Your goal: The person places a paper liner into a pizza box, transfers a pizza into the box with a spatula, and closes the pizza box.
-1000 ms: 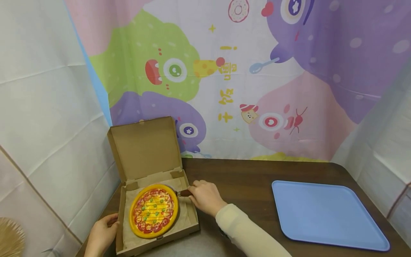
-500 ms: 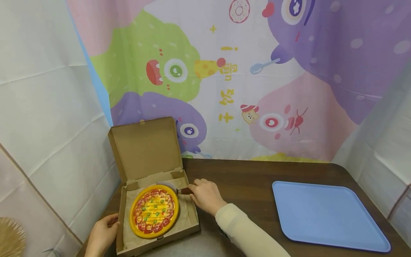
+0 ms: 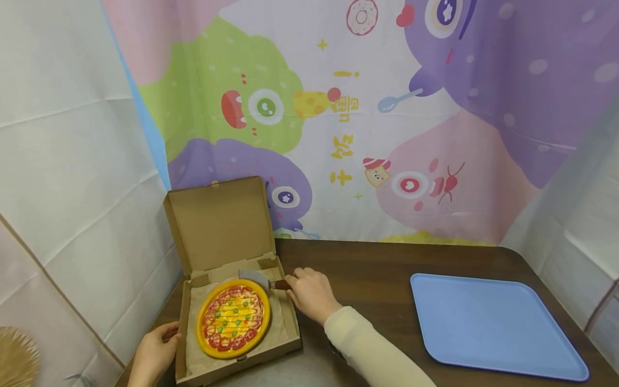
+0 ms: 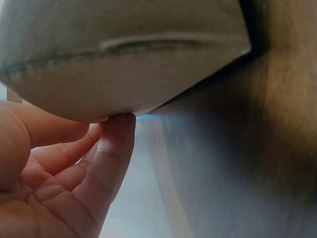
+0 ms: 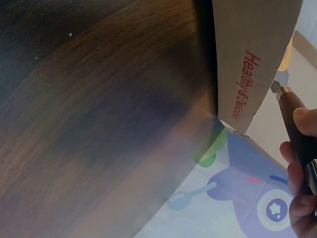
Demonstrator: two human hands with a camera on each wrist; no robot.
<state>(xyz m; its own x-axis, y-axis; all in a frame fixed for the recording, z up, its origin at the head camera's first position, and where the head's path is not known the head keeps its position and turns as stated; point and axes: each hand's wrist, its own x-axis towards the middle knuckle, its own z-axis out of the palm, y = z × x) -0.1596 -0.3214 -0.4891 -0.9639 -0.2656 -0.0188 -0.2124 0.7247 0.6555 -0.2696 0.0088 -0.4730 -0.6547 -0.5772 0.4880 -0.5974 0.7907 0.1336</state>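
Observation:
A toy-like round pizza (image 3: 234, 320) with a yellow rim lies on brown paper in an open cardboard pizza box (image 3: 285, 344). My right hand (image 3: 311, 293) holds a pizza server (image 3: 281, 285) by its dark handle, reaching over the box's right wall. Its grey metal blade sits at the pizza's upper right rim; whether any of it is underneath cannot be told. In the right wrist view, thumb and fingers curl round the handle (image 5: 292, 119). My left hand (image 3: 153, 352) touches the box's left wall with its fingertips, the fingers lightly bent in the left wrist view.
A blue tray (image 3: 493, 322) lies on the dark wooden table (image 3: 367, 274) to the right. The box lid (image 3: 222, 223) stands raised before a printed curtain (image 3: 338, 123). White cloth (image 3: 72, 161) hangs at the left, and a straw-coloured object (image 3: 16, 355) shows at the lower left.
The server's blade has slid upward along the pizza's far rim, and more of it shows now. The right hand has shifted up slightly. The left hand stays on the box wall.

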